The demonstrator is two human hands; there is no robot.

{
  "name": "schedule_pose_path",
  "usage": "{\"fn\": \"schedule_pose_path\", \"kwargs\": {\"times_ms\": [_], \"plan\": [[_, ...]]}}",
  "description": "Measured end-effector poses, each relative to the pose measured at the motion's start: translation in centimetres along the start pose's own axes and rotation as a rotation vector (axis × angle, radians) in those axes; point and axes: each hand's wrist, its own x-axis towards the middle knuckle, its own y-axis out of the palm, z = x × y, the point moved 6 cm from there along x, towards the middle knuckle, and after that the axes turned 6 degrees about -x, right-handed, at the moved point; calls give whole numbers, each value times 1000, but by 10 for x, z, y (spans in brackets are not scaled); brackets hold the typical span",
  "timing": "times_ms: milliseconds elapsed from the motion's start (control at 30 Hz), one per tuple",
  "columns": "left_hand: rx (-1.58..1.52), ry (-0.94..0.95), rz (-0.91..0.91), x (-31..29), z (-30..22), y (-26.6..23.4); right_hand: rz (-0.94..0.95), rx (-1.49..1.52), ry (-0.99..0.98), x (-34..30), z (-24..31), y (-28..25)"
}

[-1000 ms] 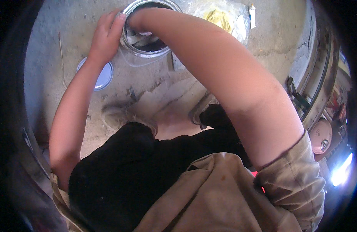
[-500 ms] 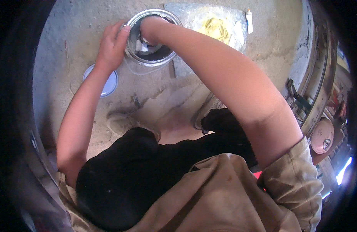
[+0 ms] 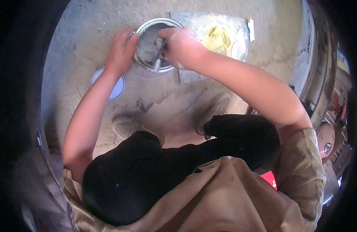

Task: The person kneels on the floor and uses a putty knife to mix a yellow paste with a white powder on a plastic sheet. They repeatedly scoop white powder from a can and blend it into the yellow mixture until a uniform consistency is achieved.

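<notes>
Metal can [image 3: 147, 42] sits at upper centre on the concrete floor [image 3: 263, 58]; left hand [image 3: 120, 54] braces its rim, fingers spread, while right hand [image 3: 182, 46], wrist bent, grips a putty knife [image 3: 158, 58] inside.

Dusty grey concrete floor [image 3: 240, 77] — sunlit, stained, shadowed at left.
</notes>
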Motion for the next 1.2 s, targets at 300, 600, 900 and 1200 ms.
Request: {"fn": "schedule_pose_path", "kwargs": {"times_ms": [300, 600, 900, 1200], "plan": [[90, -69, 7, -6, -2, -1, 192, 910, -331, -55, -58, -107], [140, -200, 106, -3, 19, -8, -53, 1113, 351, -162, -239, -131], [344, -282, 130, -9, 30, -26, -451, 1205, 708, -250, -387, 6], [340, -323, 142, -14, 53, -37, -824, 269, 826, -255, -443, 49]]}}
